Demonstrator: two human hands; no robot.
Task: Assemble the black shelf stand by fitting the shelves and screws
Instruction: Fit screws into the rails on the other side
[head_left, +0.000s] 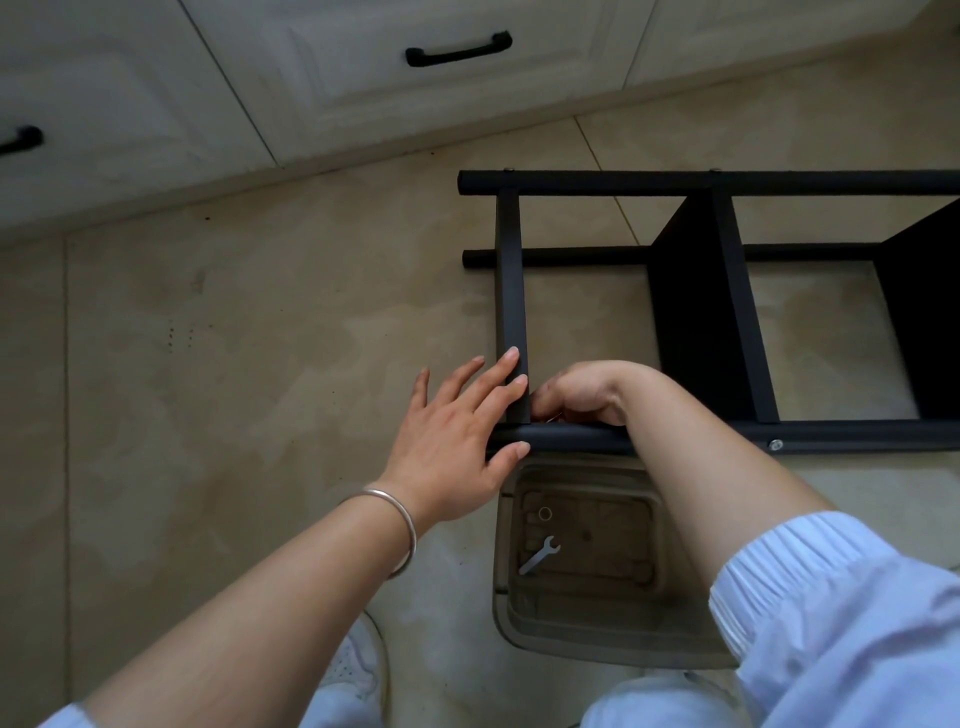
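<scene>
At the near corner joint, the black metal shelf stand is steadied by the flat-fingered left hand while something hidden is pinched by the right hand; misalignment could cross-thread it.

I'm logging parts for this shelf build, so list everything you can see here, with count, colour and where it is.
Shelf stand: one, black, lying on its side on the floor, right of centre.
Screw head: one visible, silver, in the stand's near tube.
Tray: one, beige, on the floor below the stand's near tube.
Wrench: one, silver, inside the tray.
Ring: one, small, pale, inside the tray above the wrench.
Cabinet handles: two, black, on the cream cabinets at the top.
Shoe: one, white, bottom centre.
Bangle: one, silver, on the left wrist.
Left hand: fingers straight, resting on the stand's corner joint.
Right hand: fingers curled at the same joint; what they hold is hidden.
</scene>
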